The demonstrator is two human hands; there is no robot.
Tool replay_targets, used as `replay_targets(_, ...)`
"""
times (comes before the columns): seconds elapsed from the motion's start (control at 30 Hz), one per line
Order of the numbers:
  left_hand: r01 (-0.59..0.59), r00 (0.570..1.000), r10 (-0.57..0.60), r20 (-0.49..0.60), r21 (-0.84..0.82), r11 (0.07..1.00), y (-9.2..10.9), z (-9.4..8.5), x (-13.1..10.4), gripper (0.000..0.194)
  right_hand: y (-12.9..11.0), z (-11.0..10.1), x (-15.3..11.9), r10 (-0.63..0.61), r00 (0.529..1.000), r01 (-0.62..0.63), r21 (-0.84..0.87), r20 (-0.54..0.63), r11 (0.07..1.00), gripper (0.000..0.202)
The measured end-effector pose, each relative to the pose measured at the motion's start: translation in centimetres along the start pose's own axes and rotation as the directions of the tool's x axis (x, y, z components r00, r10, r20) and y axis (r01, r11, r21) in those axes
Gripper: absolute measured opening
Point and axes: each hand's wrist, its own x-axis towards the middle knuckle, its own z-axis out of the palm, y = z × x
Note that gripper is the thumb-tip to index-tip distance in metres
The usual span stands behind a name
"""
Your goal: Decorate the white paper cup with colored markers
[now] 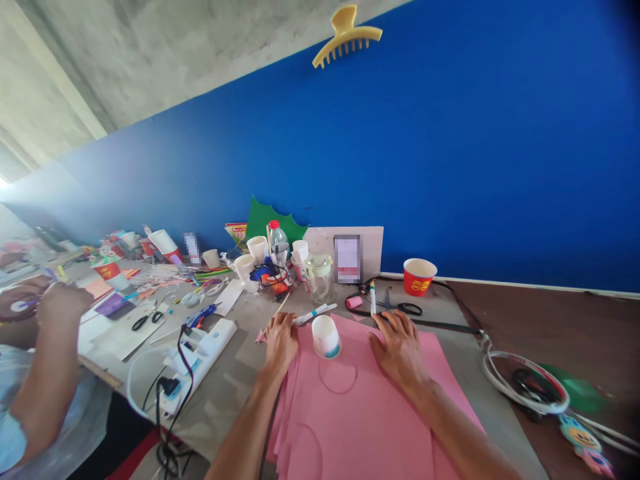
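Note:
A stack of pink paper point(370, 400) lies in front of me, with two curved outlines on its top sheet. On it stands a white paper cup point(325, 337), upside down, with a teal patch near its rim. My left hand point(281, 339) rests at the stack's far left corner, fingers bent but not wrapped round anything. A white marker point(315, 313) lies right by its fingertips; I cannot tell whether they touch. My right hand point(399, 343) lies spread on the paper's far right part, beside another white marker point(373, 299).
Behind the paper are black scissors point(410, 309), a red paper bowl point(420, 277), a clear jar point(320, 279) and a phone point(347, 259). To the left lie a white power strip point(213, 357) with cables and a blue glue gun point(201, 316). Another person's arm point(50, 373) works at far left.

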Motion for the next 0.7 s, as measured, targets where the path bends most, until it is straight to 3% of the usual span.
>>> replay_targets(0.1, 0.015, 0.997, -0.015, -0.081, -0.012, 1.0, -0.2, 0.2, -0.1, 0.037, 0.6, 0.6, -0.2, 0.004, 0.997, 0.0, 0.042, -0.079, 0.999, 0.04)
replay_targets(0.37, 0.063, 0.961, -0.117, -0.249, -0.212, 0.975, -0.4, 0.6, 0.2, 0.03, 1.0, 1.3, -0.6, 0.0, 0.993, 0.006, 0.052, -0.117, 0.999, 0.041)
replay_targets(0.43, 0.103, 0.94, -0.177, -0.291, -0.252, 0.962, -0.6, 0.6, 0.4, 0.027, 0.7, 0.5, 0.1, 0.034, 0.998, -0.033, 0.018, -0.047, 0.999, 0.04)
replay_targets(0.5, 0.128, 0.928, -0.211, -0.306, -0.269, 0.955, -0.7, 0.7, 0.5, 0.025, 0.1, -0.4, 1.5, 0.083, 0.991, -0.078, -0.05, 0.108, 0.996, 0.04)
replay_targets(0.57, 0.126, 0.929, -0.212, -0.304, -0.28, 0.952, -0.7, 0.9, 0.6, 0.025, -0.7, -1.0, 3.5, 0.197, 0.944, -0.158, -0.159, 0.265, 0.975, 0.041)
replay_targets(0.7, 0.104, 0.937, -0.197, -0.289, -0.306, 0.946, -0.6, 1.3, 0.6, 0.024, -1.9, -0.6, 7.0, 0.273, 0.91, -0.21, -0.221, 0.311, 0.952, 0.037)
